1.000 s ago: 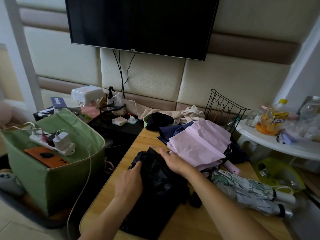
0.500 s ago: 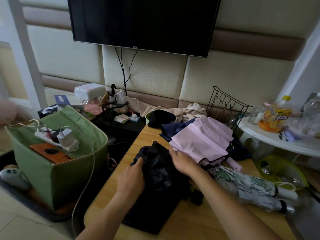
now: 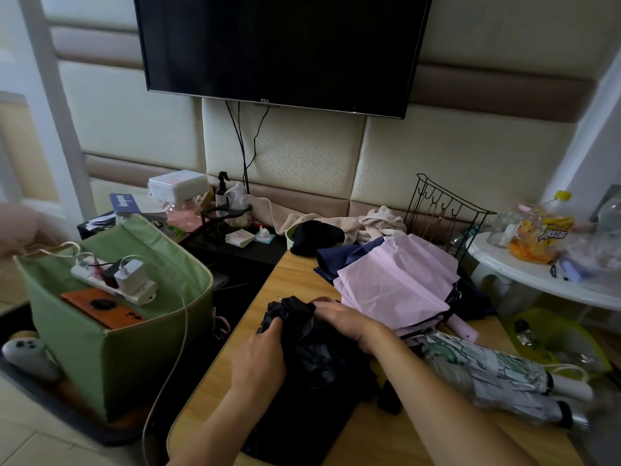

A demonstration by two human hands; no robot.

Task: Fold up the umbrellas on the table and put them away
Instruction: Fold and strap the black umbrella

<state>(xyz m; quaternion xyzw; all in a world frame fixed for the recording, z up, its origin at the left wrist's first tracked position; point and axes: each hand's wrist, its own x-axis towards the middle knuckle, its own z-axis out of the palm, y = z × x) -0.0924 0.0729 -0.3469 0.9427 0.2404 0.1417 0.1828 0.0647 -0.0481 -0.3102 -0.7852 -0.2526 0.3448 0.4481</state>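
A crumpled black umbrella (image 3: 316,368) lies on the wooden table (image 3: 292,274) in front of me. My left hand (image 3: 258,361) grips its canopy on the left side, fingers curled into the fabric. Resting over the far end of the canopy, my right hand (image 3: 349,322) gathers the cloth under its fingers. A pink umbrella (image 3: 396,280) with a navy lining lies half collapsed behind my right hand. To the right lies a folded white umbrella with a green print (image 3: 487,371), beside another folded one.
A green fabric bin (image 3: 111,348) stands left of the table, holding a power strip (image 3: 114,280) and an orange phone (image 3: 100,307). A black wire rack (image 3: 443,210) and a heap of clothes sit at the table's far end. A white round table (image 3: 544,274) with bottles is at right.
Both hands have bunched the far end of the black canopy together. My left hand slid forward along the fabric, and my right hand closed in over the gathered tip.
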